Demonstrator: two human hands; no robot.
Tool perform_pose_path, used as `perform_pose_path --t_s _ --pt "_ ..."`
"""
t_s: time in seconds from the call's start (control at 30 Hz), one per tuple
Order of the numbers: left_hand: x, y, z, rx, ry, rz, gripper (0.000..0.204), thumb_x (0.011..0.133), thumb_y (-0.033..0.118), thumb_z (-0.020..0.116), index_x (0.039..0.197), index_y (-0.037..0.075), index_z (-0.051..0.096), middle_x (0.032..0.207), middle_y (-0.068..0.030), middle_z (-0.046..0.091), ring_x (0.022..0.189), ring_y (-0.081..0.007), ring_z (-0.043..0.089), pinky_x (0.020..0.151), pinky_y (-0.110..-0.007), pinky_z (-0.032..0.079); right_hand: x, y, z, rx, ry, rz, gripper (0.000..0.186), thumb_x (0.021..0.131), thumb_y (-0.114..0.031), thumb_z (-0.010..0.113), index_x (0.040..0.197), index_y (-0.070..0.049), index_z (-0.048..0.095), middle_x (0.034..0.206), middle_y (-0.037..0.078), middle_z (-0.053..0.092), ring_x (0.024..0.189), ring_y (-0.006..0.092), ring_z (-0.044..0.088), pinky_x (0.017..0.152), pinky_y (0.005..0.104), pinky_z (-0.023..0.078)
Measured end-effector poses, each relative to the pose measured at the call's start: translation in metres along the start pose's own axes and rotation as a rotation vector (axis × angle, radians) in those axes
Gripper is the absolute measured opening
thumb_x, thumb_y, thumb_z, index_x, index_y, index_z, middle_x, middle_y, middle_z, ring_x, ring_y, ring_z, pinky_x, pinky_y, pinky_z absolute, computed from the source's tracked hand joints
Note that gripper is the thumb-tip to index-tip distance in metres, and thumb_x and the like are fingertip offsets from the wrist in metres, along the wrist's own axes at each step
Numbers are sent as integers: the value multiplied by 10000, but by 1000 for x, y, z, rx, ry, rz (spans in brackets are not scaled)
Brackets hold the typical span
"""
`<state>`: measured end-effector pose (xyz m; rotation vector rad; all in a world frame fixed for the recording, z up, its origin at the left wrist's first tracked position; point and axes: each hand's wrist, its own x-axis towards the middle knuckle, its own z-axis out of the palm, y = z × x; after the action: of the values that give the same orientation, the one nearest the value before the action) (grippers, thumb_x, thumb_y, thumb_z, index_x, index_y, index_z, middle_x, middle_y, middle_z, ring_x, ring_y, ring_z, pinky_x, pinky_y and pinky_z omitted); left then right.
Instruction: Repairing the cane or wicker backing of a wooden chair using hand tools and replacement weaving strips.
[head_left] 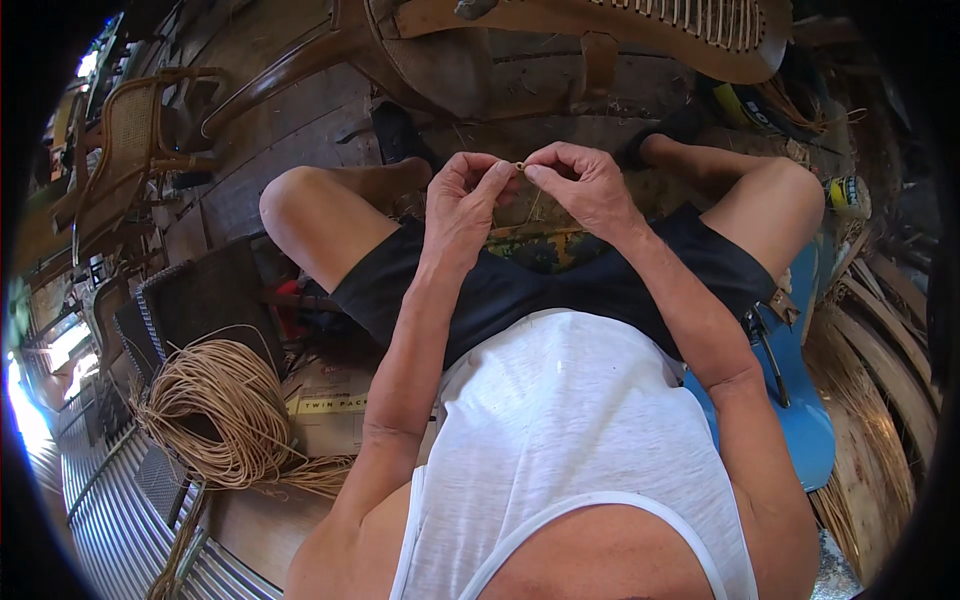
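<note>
Between my two hands, above my lap, is a small yellowish loop of thin strand (pixel 520 166), which looks like cane. My left hand (pixel 468 195) pinches it from one side with thumb and forefinger. From the other side my right hand (pixel 580 188) grips it the same way, the fingertips of both hands almost meeting. A fine end seems to hang down below the right fingertips. Just ahead stands a wooden frame (pixel 740 55) with a row of pale strands laced along its edge.
A big coil of cane (pixel 215 410) lies at my left beside a cardboard box (pixel 335 405). Farther left stands a chair with a woven back (pixel 130 130). On my right are a blue plastic seat (pixel 805 440), a small can (pixel 848 197) and curved wooden strips (pixel 880 330).
</note>
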<state>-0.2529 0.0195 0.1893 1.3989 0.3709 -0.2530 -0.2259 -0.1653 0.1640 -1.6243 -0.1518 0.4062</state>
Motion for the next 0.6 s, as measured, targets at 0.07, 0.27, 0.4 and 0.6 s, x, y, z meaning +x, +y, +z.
perform_pose_path --t_s 0.07,0.27,0.4,0.6 --pt "0 2 1 -18 -9 -28 197 965 177 705 1046 10 641 951 -66 706 858 -116 673 794 -257 554 1 2 0 14 26 -68 116 945 -93 688 1022 -32 750 858 -22 705 769 34 586 684 200 484" --pt "1 -1 1 -3 -16 -57 229 974 180 690 1099 5 613 979 -71 703 863 -121 671 780 -258 546 -3 7 7 6 83 -151 153 936 -110 683 1039 -15 744 846 26 728 736 48 595 659 229 497" --pt "4 17 3 71 48 29 217 997 181 652 1133 14 622 998 -55 696 859 -107 654 744 -241 523 1 23 -2 -37 161 -155 152 930 -134 686 992 5 698 815 43 687 757 70 592 691 261 494" --pt "59 78 -44 388 236 378 202 996 173 648 1072 -12 677 889 -27 697 777 -83 623 688 -231 492 11 51 -20 -39 324 54 138 940 -156 662 951 -19 679 759 29 633 712 94 566 672 277 468"
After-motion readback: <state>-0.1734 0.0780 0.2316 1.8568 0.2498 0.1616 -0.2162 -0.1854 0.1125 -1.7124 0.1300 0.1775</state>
